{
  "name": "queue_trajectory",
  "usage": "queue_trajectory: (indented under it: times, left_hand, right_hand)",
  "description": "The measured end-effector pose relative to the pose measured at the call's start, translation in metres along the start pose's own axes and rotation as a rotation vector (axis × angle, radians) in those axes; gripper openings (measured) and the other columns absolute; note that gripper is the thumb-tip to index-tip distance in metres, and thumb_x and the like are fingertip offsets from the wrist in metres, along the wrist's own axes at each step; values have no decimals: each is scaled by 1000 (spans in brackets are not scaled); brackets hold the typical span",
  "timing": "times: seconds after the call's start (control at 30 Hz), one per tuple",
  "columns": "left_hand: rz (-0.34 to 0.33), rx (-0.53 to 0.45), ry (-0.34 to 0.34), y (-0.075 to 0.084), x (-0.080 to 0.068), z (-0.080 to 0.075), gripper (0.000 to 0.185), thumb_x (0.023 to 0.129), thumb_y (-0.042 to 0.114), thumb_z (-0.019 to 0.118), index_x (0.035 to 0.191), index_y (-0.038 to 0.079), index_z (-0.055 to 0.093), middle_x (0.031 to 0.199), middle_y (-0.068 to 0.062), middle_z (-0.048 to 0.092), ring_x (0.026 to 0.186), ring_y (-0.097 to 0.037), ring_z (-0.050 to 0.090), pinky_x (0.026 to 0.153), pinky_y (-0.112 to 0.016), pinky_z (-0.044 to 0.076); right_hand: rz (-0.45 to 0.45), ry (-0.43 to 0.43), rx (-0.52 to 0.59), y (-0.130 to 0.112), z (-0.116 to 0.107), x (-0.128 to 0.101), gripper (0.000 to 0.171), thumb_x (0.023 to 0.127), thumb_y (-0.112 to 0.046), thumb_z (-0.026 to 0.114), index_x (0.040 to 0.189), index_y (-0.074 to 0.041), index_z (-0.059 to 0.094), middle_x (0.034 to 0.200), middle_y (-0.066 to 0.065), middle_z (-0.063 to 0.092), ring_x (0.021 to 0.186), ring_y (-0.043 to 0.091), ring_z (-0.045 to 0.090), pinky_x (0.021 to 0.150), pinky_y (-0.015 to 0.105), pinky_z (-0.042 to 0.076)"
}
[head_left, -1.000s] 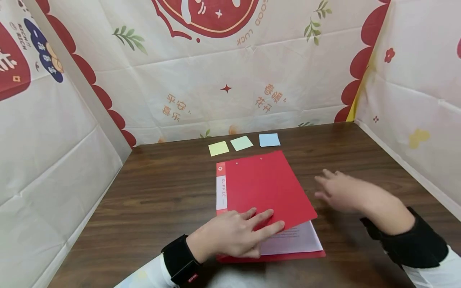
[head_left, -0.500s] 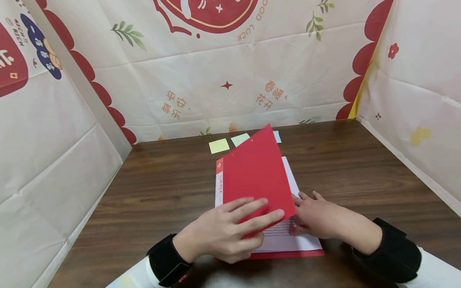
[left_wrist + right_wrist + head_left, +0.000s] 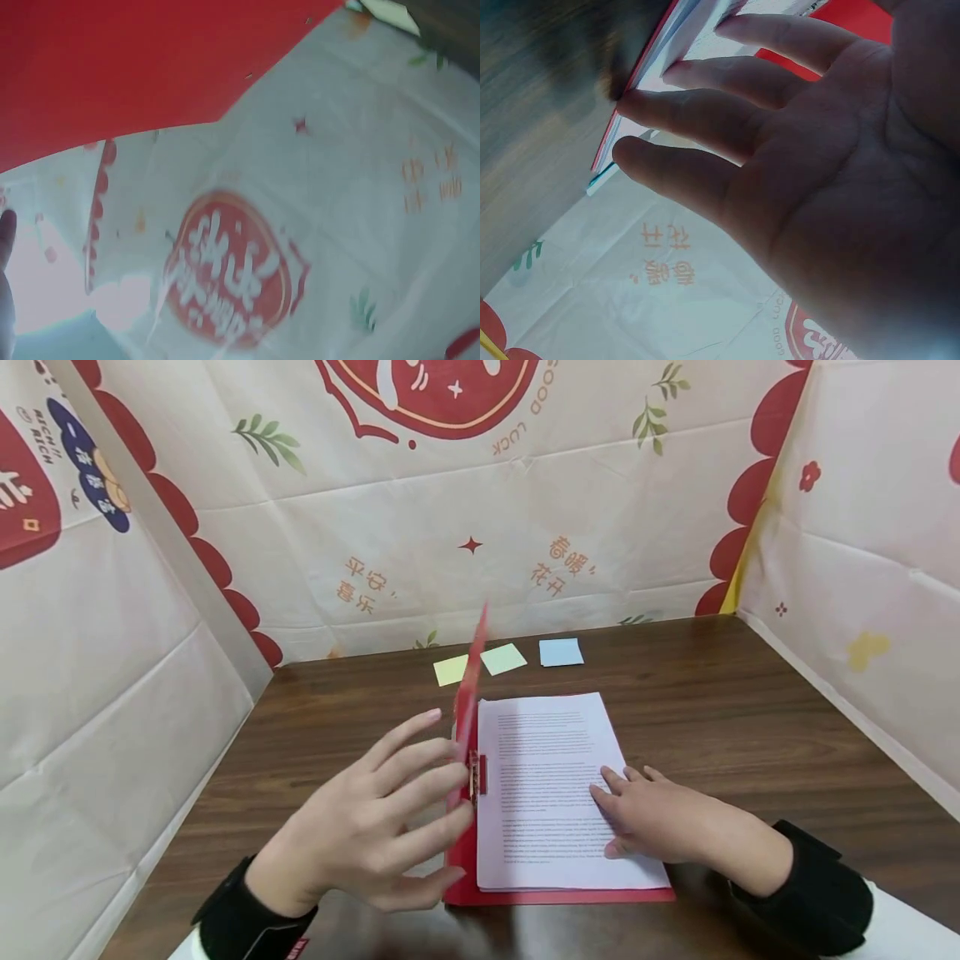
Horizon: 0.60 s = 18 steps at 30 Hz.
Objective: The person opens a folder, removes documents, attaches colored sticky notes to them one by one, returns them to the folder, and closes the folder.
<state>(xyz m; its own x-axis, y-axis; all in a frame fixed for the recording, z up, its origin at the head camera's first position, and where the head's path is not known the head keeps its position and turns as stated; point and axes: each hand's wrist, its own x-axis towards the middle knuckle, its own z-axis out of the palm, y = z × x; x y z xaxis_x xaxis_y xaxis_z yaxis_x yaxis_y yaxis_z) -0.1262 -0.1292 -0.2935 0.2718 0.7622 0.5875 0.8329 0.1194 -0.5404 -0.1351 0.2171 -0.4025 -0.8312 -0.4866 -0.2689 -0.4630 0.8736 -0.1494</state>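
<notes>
A red clip file (image 3: pixel 480 881) lies in the middle of the brown table (image 3: pixel 750 710). Its front cover (image 3: pixel 468 693) stands nearly upright, edge-on in the head view; in the left wrist view the cover (image 3: pixel 135 60) fills the top. My left hand (image 3: pixel 375 827) has straight, spread fingers against the cover. Under it, a stack of white printed pages (image 3: pixel 547 777) is held by a red clip (image 3: pixel 477 775) at the spine. My right hand (image 3: pixel 652 814) rests flat on the pages' right edge, its fingers (image 3: pixel 705 112) straight.
Three sticky-note pads lie beyond the file: yellow (image 3: pixel 448 670), green (image 3: pixel 503 657) and blue (image 3: pixel 561 652). Printed cloth walls (image 3: pixel 465 510) close off the table at the back, left and right.
The cover has swung up from lying on the pages to nearly vertical, pushed by my left hand. My right hand moved in from the table and settled on the exposed pages.
</notes>
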Motion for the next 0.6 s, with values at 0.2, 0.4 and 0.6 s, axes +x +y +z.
queue_trajectory:
  times: [0.2, 0.4, 0.6]
  left_hand:
    - [-48, 112, -73, 1, 12, -42, 27, 95, 28, 55, 79, 7, 63, 81, -9, 66, 80, -27, 66, 88, -51, 64]
    - [-307, 220, -350, 17, 8, -66, 40, 103, 33, 40, 79, 8, 60, 77, -8, 63, 71, -26, 63, 82, -45, 64]
    - [-621, 227, -572, 39, -13, -58, 24, 98, 34, 64, 87, 13, 65, 80, -2, 64, 70, -20, 62, 67, -36, 62]
  right_hand:
    - [21, -19, 2, -1, -1, 2, 81, 89, -49, 80, 149, 0, 58, 159, 35, 46, 144, 64, 44, 118, 79, 30]
    - [22, -12, -9, 0, -1, 2, 81, 88, -49, 81, 150, -1, 58, 160, 34, 46, 144, 64, 45, 118, 78, 31]
    - [33, -28, 26, 0, -1, 1, 83, 89, -48, 81, 151, -1, 56, 162, 34, 43, 147, 64, 40, 120, 77, 29]
